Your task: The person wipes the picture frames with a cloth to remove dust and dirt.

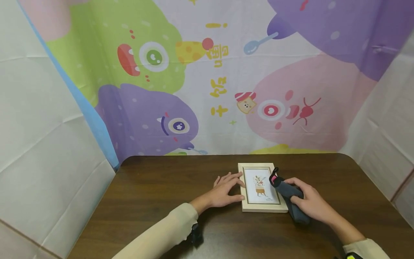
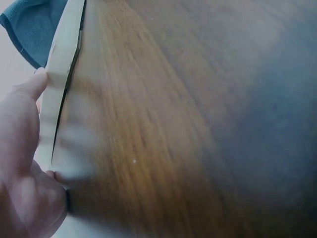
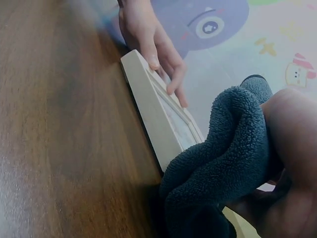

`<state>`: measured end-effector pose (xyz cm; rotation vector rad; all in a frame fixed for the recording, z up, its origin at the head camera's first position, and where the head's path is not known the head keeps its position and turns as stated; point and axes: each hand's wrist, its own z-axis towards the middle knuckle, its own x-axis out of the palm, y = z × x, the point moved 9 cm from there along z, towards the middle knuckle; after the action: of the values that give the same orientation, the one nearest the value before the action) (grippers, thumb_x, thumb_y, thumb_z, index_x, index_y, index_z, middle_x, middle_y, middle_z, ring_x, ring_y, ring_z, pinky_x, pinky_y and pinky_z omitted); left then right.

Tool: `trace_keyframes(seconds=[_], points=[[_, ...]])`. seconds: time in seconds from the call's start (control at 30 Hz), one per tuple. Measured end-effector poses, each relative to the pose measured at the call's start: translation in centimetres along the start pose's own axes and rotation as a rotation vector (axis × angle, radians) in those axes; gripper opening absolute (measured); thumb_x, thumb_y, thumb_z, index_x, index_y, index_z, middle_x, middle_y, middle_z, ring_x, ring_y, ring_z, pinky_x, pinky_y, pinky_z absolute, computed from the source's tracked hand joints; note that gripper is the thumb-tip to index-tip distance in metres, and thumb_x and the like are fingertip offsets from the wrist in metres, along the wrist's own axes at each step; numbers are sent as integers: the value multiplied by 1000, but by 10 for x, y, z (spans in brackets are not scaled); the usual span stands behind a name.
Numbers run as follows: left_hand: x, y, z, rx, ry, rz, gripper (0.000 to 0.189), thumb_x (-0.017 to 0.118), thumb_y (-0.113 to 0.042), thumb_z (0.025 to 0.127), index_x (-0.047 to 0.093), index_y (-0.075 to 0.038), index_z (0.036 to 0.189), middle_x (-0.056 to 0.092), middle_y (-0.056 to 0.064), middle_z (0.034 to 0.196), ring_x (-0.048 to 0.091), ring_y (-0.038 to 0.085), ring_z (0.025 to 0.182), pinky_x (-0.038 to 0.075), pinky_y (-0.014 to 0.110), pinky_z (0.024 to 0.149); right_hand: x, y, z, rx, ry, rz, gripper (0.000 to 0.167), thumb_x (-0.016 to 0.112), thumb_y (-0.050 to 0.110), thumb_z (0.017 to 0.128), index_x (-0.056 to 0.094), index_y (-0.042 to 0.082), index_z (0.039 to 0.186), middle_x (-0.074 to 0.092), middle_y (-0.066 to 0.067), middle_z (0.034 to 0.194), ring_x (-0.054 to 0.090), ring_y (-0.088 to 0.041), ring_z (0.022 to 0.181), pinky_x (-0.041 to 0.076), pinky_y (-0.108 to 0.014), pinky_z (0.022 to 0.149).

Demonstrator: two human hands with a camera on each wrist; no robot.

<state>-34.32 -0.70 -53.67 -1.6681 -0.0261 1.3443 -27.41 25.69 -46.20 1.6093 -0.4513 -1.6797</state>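
Note:
A cream-coloured picture frame (image 1: 263, 208) with a potted-plant print lies flat on the table. My left hand (image 1: 224, 192) rests along its left side, fingers extended and spread over the border; the thumb (image 2: 34, 84) touches the rim in the left wrist view. My right hand (image 1: 313, 205) grips a folded dark grey-blue towel (image 1: 295, 210), fluffy in the right wrist view, over the frame's right side. A black loop and a small pink patch show at the towel's far end. The right fingertips are partly hidden.
The dark brown wooden table (image 1: 161, 187) has rounded far corners. Behind it hangs a curtain (image 1: 213, 126) with cartoon monsters. Pale fabric panels (image 1: 58, 144) stand at the left and right. A black device (image 1: 195, 234) sits at the left wrist.

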Motion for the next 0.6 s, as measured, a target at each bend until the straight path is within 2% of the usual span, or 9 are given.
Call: trace_keyframes(seconds=[0.2,0.4,0.6], points=[[2,3,2,-2,1,13,38,72,-52,106,66,-33,138,31,-8,188,23,43,177,8,81,136,-3,-3,5,23,-43,26,47,71,-6,92,70,3,138,75,-26,135,65,-27,108,47,-26,85],[1,3,1,2,7,11,39,72,-52,106,66,-33,139,31,-8,188,22,43,177,8,81,137,-3,-18,17,90,-60,96,45,67,-6,97,65,-1,143,73,-25,129,61,-20,101,48,-26,80],[2,4,1,-2,10,9,38,72,-52,106,65,-33,138,31,-9,188,22,43,177,7,81,137,-3,-27,34,129,-80,108,47,65,-5,99,64,-3,146,72,-26,131,60,-22,103,48,-27,81]])
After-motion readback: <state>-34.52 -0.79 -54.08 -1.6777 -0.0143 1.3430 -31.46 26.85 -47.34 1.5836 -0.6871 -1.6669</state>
